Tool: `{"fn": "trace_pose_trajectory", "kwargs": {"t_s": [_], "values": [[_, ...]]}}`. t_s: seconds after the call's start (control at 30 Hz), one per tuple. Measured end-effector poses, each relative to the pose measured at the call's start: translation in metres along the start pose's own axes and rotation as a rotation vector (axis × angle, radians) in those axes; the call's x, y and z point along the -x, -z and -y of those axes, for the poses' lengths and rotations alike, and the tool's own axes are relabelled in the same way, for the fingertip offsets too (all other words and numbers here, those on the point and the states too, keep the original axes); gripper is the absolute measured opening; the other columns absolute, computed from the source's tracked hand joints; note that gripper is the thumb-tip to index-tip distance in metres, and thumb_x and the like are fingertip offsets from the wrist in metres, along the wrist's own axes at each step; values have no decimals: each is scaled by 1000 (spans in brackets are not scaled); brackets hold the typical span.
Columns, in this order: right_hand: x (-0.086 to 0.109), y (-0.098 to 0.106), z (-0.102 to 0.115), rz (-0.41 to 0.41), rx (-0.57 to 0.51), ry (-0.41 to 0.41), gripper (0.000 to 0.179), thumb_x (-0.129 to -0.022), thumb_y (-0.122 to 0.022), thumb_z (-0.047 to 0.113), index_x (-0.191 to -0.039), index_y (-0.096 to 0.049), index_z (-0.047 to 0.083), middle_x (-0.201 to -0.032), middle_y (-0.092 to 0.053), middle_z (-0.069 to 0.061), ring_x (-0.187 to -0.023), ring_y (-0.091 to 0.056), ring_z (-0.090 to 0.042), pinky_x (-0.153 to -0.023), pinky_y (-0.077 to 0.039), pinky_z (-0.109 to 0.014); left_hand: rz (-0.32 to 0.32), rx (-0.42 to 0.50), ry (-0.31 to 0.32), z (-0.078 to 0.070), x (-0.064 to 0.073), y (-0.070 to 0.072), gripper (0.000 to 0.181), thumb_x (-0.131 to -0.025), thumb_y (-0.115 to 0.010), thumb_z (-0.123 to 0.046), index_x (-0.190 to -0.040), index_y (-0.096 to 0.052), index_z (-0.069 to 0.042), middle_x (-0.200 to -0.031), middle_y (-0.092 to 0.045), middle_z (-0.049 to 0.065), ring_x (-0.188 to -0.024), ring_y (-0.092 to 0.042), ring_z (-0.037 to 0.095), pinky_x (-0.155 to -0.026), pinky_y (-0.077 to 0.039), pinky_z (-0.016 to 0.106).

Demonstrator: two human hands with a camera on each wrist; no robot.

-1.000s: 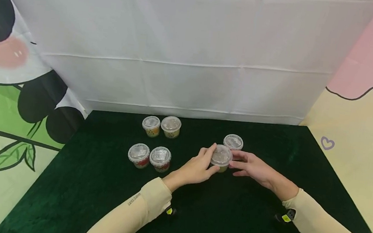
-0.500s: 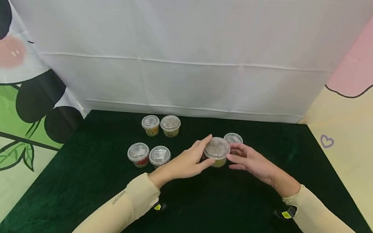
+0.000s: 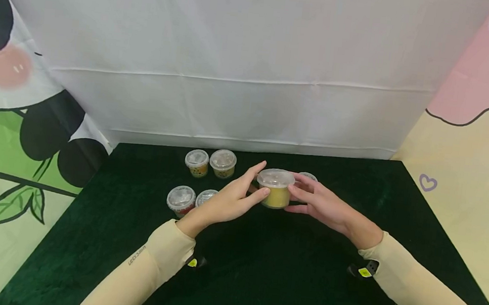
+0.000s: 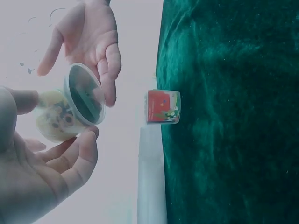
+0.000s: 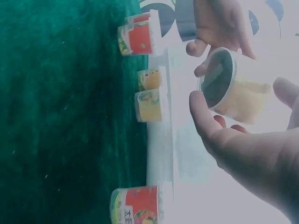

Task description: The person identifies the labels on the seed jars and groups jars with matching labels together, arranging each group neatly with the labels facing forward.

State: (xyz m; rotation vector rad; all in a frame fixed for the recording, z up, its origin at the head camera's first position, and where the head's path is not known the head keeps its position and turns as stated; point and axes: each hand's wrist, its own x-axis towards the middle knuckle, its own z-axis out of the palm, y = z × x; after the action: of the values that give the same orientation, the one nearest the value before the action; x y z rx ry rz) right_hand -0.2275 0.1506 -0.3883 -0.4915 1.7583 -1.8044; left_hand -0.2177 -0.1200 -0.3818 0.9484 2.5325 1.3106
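Observation:
Both hands hold a clear lidded tub (image 3: 276, 196) with yellow contents, raised above the dark green cloth. My left hand (image 3: 235, 199) grips it from the left, thumb on the near side. From the right, my right hand (image 3: 332, 209) has its thumb and fingers about the side and lid rim. Printed marks show on the tub (image 4: 58, 116) in the left wrist view. Behind the right hand, another lidded tub (image 3: 309, 176) is mostly hidden; its red label shows on the tub (image 4: 163, 106) in the left wrist view.
Two yellow tubs (image 3: 223, 164) stand side by side at the back left. Nearer are two red-labelled tubs (image 3: 181, 199), one partly behind the left forearm. A white cloth wall (image 3: 245, 63) rises behind the green cloth (image 3: 257, 283), with printed hangings at both sides.
The yellow tub has risen and shifted left in both hands, tilting so its side shows more. The tub behind is now more covered by the right hand.

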Motion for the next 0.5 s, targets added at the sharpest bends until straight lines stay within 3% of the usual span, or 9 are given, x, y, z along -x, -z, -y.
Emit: {"fn": "trace_pose_trajectory", "kwargs": {"t_s": [0.27,0.5], "values": [[-7,-12,9,29,-141,19,65,-110,-42,41,-160,-14,10,-155,-28,-21,-135,-44,-37,-110,-41,-53,-33,117,23,2,3,11,62,-109,-44,-38,-163,-15,-25,-139,-52,14,-99,-61,24,-76,-57,42],[-13,-19,11,78,-282,25,57,-111,-38,38,-158,-17,12,-153,-29,-19,-135,-44,-34,-111,-40,-53,-53,152,26,2,5,17,59,-110,-40,-38,-163,-17,-26,-139,-53,14,-93,-61,26,-78,-57,44]]}}
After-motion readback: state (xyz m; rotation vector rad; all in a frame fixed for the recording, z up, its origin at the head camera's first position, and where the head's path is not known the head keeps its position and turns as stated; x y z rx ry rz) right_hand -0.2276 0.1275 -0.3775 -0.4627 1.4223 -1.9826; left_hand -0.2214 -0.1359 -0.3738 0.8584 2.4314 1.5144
